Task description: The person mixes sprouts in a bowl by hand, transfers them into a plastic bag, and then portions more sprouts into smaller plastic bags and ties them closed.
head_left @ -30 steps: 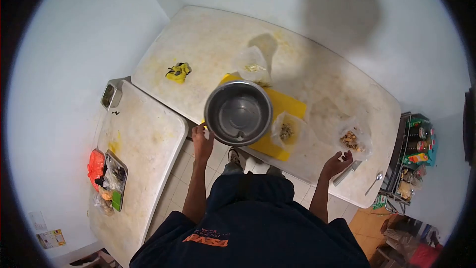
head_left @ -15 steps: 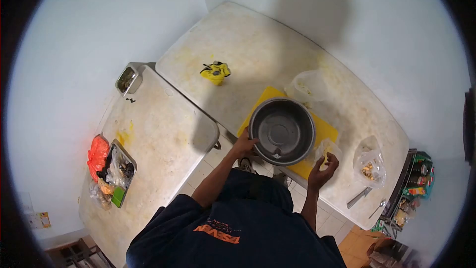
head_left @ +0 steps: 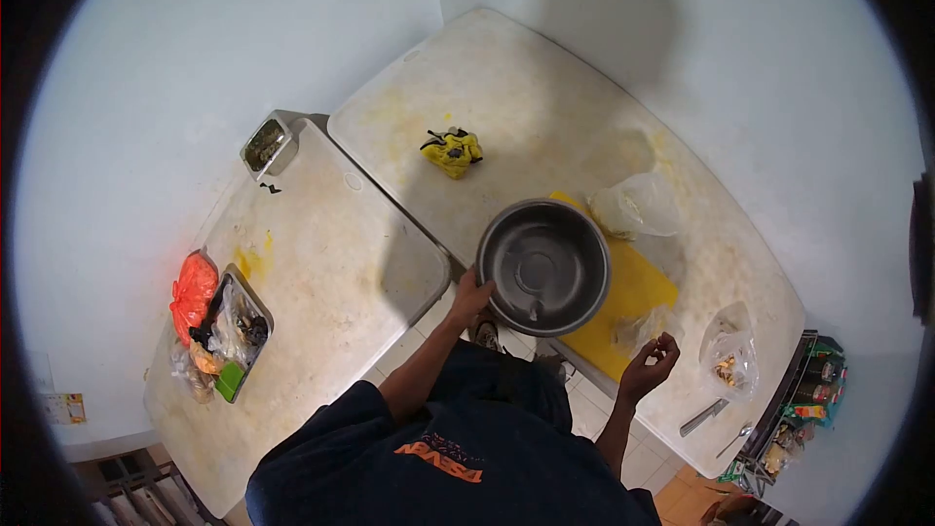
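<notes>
My left hand grips the left rim of a round dark metal bowl. The bowl overlaps the left part of a yellow cutting board near the table edge. Something small lies low inside the bowl. My right hand is closed, fingertips together, at the lower edge of a clear plastic bag on the board's right side; whether it pinches the bag is hard to tell. Behind the board stands another translucent bag with pale bits in it.
A yellow cloth lies on the back table. To the right are a bag of brown pieces, a knife and a spoon. The left table holds a metal container, a red bag and a filled tray.
The bowl has moved slightly left relative to the board, with my left hand on its rim. My right hand has moved a little lower and right. The view has shifted.
</notes>
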Action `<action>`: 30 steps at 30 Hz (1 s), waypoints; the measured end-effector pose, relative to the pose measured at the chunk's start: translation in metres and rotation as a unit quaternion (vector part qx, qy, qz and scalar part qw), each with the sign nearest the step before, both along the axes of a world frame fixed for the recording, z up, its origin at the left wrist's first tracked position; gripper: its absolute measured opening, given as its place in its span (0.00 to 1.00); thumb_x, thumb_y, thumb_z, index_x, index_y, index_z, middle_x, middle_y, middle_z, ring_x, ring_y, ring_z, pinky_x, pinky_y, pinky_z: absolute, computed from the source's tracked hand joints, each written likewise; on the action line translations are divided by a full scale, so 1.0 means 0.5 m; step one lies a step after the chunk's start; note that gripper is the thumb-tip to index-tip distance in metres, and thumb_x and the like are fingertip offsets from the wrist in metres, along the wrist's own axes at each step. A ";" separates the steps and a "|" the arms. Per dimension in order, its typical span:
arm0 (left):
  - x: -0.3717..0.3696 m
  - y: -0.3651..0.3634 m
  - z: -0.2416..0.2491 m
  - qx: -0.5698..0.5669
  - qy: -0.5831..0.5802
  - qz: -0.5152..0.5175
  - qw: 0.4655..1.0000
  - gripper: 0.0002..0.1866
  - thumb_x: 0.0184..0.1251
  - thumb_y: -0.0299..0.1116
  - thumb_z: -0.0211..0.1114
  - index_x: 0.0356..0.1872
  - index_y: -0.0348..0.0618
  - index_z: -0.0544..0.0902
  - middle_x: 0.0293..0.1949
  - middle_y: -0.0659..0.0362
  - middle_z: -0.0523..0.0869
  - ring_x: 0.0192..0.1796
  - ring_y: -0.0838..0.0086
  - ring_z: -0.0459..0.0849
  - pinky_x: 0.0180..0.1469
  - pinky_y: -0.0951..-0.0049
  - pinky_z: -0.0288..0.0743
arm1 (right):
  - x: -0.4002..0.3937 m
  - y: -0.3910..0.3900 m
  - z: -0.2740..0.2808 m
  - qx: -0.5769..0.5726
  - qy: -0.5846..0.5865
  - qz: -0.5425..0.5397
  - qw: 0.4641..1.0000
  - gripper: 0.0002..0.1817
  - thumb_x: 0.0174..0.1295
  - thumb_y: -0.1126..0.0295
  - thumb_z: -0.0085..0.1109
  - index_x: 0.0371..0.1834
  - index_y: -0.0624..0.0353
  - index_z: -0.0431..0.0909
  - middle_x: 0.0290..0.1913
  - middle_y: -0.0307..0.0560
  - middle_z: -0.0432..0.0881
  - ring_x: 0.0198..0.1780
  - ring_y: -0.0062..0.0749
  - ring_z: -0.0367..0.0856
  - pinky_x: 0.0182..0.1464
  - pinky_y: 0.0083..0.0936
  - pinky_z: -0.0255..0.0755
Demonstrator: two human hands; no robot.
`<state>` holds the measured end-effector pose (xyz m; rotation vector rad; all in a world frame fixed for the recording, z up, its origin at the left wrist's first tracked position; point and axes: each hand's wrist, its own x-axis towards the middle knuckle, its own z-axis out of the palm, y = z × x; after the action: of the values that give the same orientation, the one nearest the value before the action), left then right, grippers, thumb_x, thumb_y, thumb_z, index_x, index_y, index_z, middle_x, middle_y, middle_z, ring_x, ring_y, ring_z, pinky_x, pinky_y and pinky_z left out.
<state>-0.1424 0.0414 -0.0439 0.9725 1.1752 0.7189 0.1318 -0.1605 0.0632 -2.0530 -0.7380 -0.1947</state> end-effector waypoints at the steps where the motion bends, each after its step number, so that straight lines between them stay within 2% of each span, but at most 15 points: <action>1: -0.009 0.011 0.062 -0.058 0.046 0.015 0.997 0.24 0.61 0.22 0.59 0.61 0.34 0.74 0.49 0.50 0.86 0.47 0.67 0.84 0.50 0.68 0.78 | -0.001 0.002 -0.001 -0.001 0.001 -0.004 1.000 0.11 0.69 0.70 0.56 0.50 0.63 0.75 0.43 0.47 0.77 0.44 0.35 0.75 0.44 0.30 0.69; 6: -0.076 0.074 0.003 0.008 -0.009 0.083 0.996 0.23 0.62 0.21 0.58 0.61 0.34 0.74 0.48 0.49 0.85 0.45 0.64 0.87 0.45 0.65 0.82 | -0.011 0.011 -0.010 0.011 0.005 0.001 1.000 0.10 0.69 0.71 0.56 0.50 0.63 0.76 0.44 0.47 0.78 0.43 0.34 0.76 0.42 0.29 0.70; 8: -0.093 0.097 0.023 -0.014 -0.037 0.107 0.993 0.23 0.62 0.21 0.57 0.61 0.35 0.72 0.47 0.48 0.85 0.44 0.61 0.87 0.43 0.61 0.86 | -0.014 0.012 -0.012 0.013 0.006 -0.001 1.000 0.10 0.68 0.72 0.56 0.49 0.63 0.76 0.44 0.47 0.78 0.43 0.34 0.76 0.42 0.29 0.70; 10: -0.099 0.110 0.093 -0.067 -0.070 0.144 0.985 0.24 0.63 0.20 0.56 0.62 0.36 0.70 0.47 0.46 0.83 0.42 0.58 0.88 0.41 0.55 0.89 | -0.016 0.012 -0.011 0.011 0.009 -0.004 1.000 0.10 0.68 0.73 0.56 0.49 0.63 0.76 0.44 0.47 0.78 0.43 0.34 0.76 0.42 0.29 0.70; 11: -0.116 0.128 0.057 -0.059 -0.034 0.146 0.987 0.24 0.64 0.21 0.55 0.63 0.38 0.67 0.48 0.45 0.81 0.42 0.52 0.88 0.38 0.47 0.90 | -0.016 0.013 -0.012 0.019 0.013 -0.007 1.000 0.09 0.68 0.74 0.56 0.48 0.63 0.76 0.43 0.46 0.78 0.42 0.33 0.75 0.42 0.28 0.70; 15: -0.141 0.160 0.037 -0.098 -0.051 0.210 0.971 0.25 0.64 0.21 0.56 0.64 0.39 0.65 0.49 0.43 0.81 0.42 0.49 0.88 0.36 0.45 0.90 | -0.018 0.005 -0.014 0.012 0.011 -0.022 1.000 0.09 0.66 0.75 0.56 0.48 0.63 0.76 0.43 0.45 0.78 0.42 0.33 0.75 0.41 0.28 0.69; 19: -0.155 0.174 0.038 -0.077 -0.057 0.192 0.977 0.27 0.62 0.21 0.56 0.64 0.38 0.65 0.50 0.43 0.80 0.42 0.51 0.88 0.37 0.47 0.90 | -0.021 -0.001 -0.009 0.004 0.012 -0.033 0.999 0.09 0.65 0.76 0.56 0.47 0.63 0.76 0.43 0.47 0.78 0.42 0.35 0.75 0.41 0.29 0.69; 22: -0.150 0.186 0.044 -0.075 -0.082 0.178 0.978 0.29 0.61 0.21 0.56 0.65 0.41 0.64 0.49 0.45 0.80 0.42 0.53 0.88 0.38 0.49 0.91 | -0.010 -0.009 -0.015 -0.012 -0.028 -0.037 0.999 0.09 0.66 0.77 0.56 0.48 0.62 0.76 0.43 0.44 0.78 0.40 0.30 0.74 0.39 0.26 0.69; 23: -0.149 0.183 0.051 -0.074 -0.078 0.182 0.977 0.30 0.61 0.23 0.58 0.67 0.44 0.64 0.51 0.48 0.80 0.44 0.54 0.87 0.39 0.50 0.90 | -0.007 -0.013 -0.015 -0.018 -0.037 -0.041 0.998 0.09 0.65 0.77 0.57 0.48 0.61 0.77 0.43 0.45 0.78 0.41 0.32 0.75 0.40 0.27 0.69; 26: -0.170 0.205 -0.010 -0.081 -0.058 0.176 0.979 0.32 0.62 0.24 0.58 0.69 0.47 0.62 0.53 0.49 0.79 0.47 0.54 0.86 0.42 0.50 0.89 | 0.004 -0.018 0.000 -0.033 -0.046 -0.074 0.996 0.09 0.65 0.76 0.56 0.48 0.63 0.76 0.45 0.51 0.78 0.45 0.40 0.76 0.43 0.33 0.70; 27: -0.171 0.203 -0.014 -0.086 -0.072 0.174 0.978 0.33 0.64 0.26 0.59 0.70 0.47 0.60 0.58 0.48 0.76 0.50 0.55 0.84 0.43 0.51 0.89 | 0.014 -0.024 -0.001 -0.030 -0.059 -0.081 0.995 0.09 0.65 0.76 0.56 0.48 0.62 0.76 0.46 0.51 0.78 0.47 0.42 0.76 0.45 0.33 0.71; 30: -0.166 0.194 0.005 -0.062 -0.055 0.156 0.984 0.34 0.66 0.29 0.61 0.72 0.48 0.58 0.62 0.47 0.73 0.54 0.54 0.83 0.45 0.52 0.89 | 0.047 -0.046 -0.001 -0.030 -0.089 -0.118 0.989 0.10 0.63 0.77 0.58 0.48 0.61 0.76 0.45 0.51 0.79 0.52 0.46 0.74 0.51 0.38 0.69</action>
<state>-0.2256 0.1387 -0.0415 0.6424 1.2737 0.9249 0.1551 -0.1833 0.0625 -2.1986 -0.6109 -0.5013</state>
